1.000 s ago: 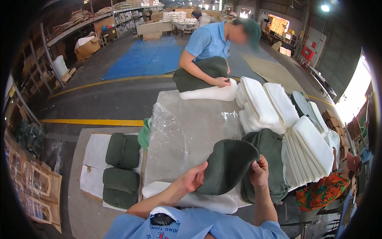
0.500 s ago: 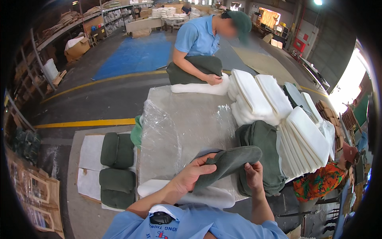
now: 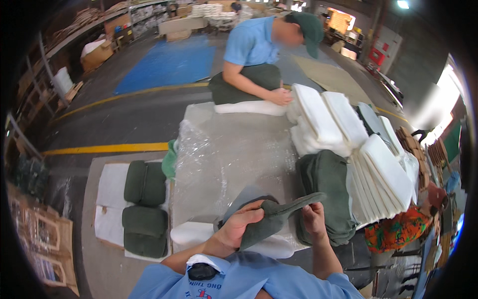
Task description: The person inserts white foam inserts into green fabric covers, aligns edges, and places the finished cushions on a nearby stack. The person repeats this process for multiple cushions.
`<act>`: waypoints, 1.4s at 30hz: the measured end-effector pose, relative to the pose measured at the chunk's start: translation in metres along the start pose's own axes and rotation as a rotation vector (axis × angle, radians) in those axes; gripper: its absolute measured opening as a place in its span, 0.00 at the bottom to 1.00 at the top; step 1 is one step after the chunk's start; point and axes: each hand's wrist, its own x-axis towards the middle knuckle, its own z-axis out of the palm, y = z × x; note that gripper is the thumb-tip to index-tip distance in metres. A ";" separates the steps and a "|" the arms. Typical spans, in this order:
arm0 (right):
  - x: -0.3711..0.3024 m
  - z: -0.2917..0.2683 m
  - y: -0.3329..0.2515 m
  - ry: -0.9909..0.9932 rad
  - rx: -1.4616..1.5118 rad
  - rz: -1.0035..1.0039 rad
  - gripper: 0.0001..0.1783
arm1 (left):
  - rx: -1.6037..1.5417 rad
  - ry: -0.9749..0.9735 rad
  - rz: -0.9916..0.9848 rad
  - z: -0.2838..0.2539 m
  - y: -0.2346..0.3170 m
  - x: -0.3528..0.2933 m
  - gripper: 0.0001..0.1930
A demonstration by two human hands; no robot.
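A dark green fabric cover is held between my hands above the near edge of the table. My left hand pinches its left part, fingers and thumb closed on the cloth. With fingers curled, my right hand grips the cover's right end. A greyish flap of cloth shows just beyond my left hand. Below the cover, a white foam pad lies along the table edge, partly hidden by my left forearm. Beside my right hand stands a stack of dark green covers.
White foam pads are piled at the right, with more pads behind. Plastic film covers the grey table. Across it, a co-worker handles a green cover over a white pad. Green cushions lie on a board at left.
The cover in my hands has bent, its right part now narrow and edge-on. My left hand has shifted slightly. The co-worker's hand has moved right along the white pad.
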 end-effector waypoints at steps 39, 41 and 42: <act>0.089 0.262 0.031 -0.904 -0.581 1.171 0.13 | 0.345 1.033 0.564 -0.073 -0.021 -0.131 0.10; 0.096 0.269 0.026 -0.924 -0.610 1.183 0.13 | 0.337 1.070 0.578 -0.074 -0.020 -0.131 0.10; 0.098 0.274 0.026 -0.939 -0.621 1.184 0.13 | 0.227 0.977 0.599 -0.073 -0.022 -0.134 0.10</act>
